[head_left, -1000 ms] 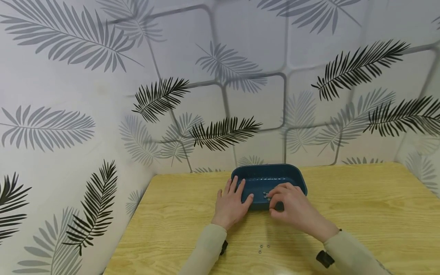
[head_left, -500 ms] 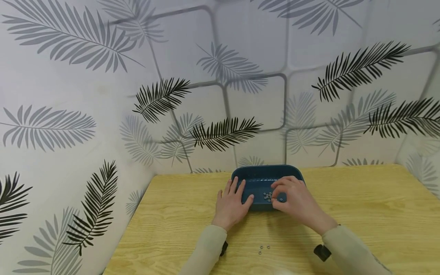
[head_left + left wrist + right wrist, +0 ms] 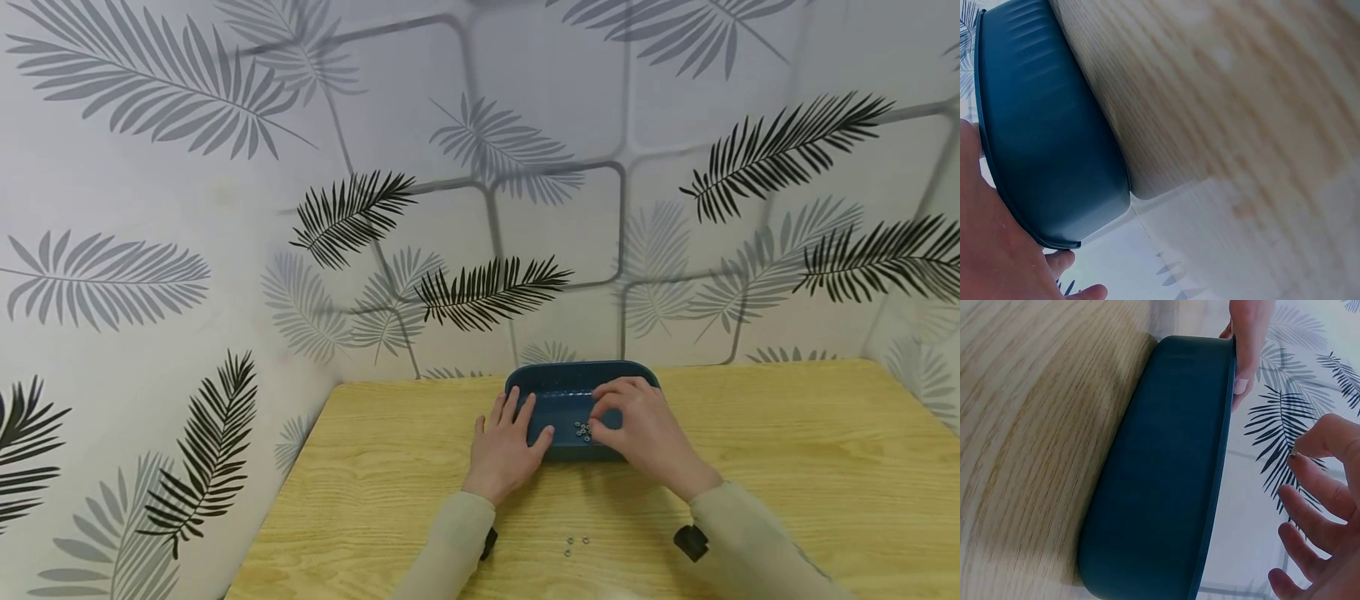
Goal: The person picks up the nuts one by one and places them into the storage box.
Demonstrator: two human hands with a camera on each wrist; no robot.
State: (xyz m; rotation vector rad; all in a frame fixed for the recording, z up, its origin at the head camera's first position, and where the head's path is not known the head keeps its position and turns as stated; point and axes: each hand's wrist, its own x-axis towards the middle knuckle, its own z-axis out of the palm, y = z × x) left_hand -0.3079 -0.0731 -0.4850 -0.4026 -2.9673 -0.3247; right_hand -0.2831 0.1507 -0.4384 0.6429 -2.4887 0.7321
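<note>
A dark blue rectangular tray [image 3: 573, 372] stands on the wooden table with several small ring-shaped metal nuts [image 3: 582, 431] in its front part. Over the tray's left front corner lies my left hand [image 3: 504, 454], fingers spread and straight, with the thumb on the front rim. My right hand [image 3: 651, 435] is above the tray's right side, thumb and forefinger tips meeting. In the right wrist view those tips pinch a tiny nut [image 3: 1294, 452], mostly hidden by the fingers; the other fingers are loosely bent. The left wrist view shows the hand against the tray's rim.
Loose nuts [image 3: 568, 542] lie on the wooden table [image 3: 390, 483] in front of the tray. A wall [image 3: 555, 217] with a leaf pattern rises right behind the table's back edge. Dark wrist devices [image 3: 691, 542] sit at the sleeves.
My right hand has shifted slightly left and up over the tray, its thumb and forefinger now closed into a ring. My left hand has stayed in place.
</note>
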